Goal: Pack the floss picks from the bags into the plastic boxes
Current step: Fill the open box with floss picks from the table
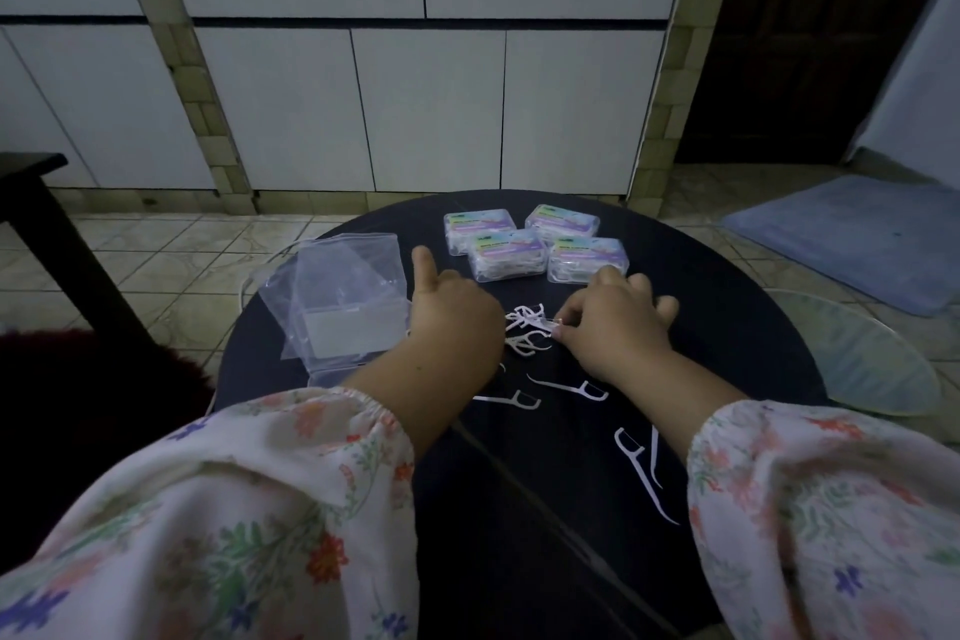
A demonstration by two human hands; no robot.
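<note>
White floss picks (524, 333) lie in a small heap on the round dark table (727, 327), with a few loose ones nearer me (569, 386). My right hand (610, 327) pinches a pick at the heap's right side. My left hand (452, 322) rests over the heap's left side, fingers curled and one finger raised; what it holds is hidden. An open clear plastic box (337, 327) stands left of that hand, with empty clear bags (358, 255) lying on it. Several closed, filled boxes (535, 244) sit at the table's far side.
More loose picks (641, 468) lie by my right forearm. A dark bench (36, 203) stands at the far left, a blue mat (852, 234) lies on the tiled floor at right, and a pale round object (857, 359) sits beside the table's right edge.
</note>
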